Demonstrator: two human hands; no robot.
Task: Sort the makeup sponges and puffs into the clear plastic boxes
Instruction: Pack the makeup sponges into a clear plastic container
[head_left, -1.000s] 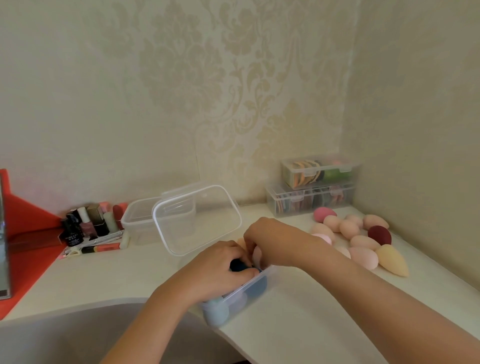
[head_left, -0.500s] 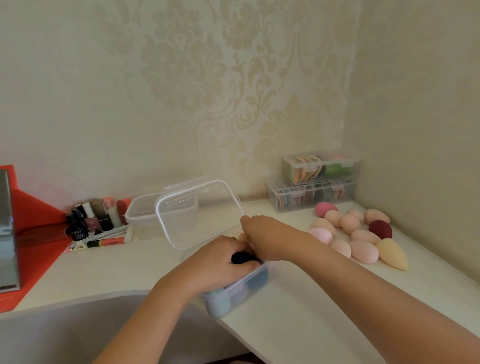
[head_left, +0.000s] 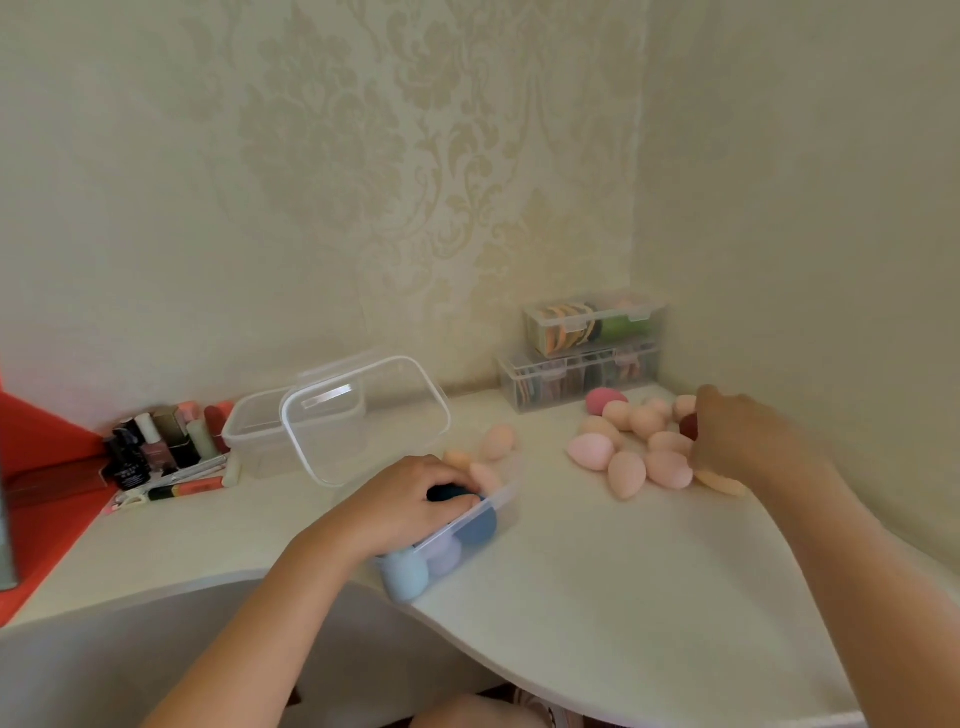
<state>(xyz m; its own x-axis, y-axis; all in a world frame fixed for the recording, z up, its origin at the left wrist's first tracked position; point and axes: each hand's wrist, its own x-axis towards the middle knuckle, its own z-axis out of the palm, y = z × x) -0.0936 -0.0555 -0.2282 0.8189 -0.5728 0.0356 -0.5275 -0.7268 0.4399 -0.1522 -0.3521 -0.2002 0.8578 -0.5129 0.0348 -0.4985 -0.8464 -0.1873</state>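
Open box: we see a clear plastic box (head_left: 467, 535) at the counter's front edge, holding a light blue sponge (head_left: 405, 574), a lilac sponge (head_left: 445, 555), a dark blue sponge (head_left: 477, 526) and some peach ones at its far end.
Left hand: our left hand (head_left: 400, 506) rests on the box, its fingers (head_left: 457, 501) curled over a dark teal sponge (head_left: 445, 491) at the box's top.
Right hand: our right hand (head_left: 737, 441) lies over the loose pile, fingers curled at a maroon sponge (head_left: 689, 426); we cannot tell if they actually grip it.
Loose pile: pink and peach sponges (head_left: 628, 470) lie close together on the counter (head_left: 597, 597), right of the box.
Lid: a clear lid (head_left: 363, 421) leans tilted against an empty clear box (head_left: 260, 431) behind.
Stacked boxes: two closed boxes of puffs (head_left: 592, 348) stand in the corner.
Far left: small bottles (head_left: 156, 441) stand by the wall.
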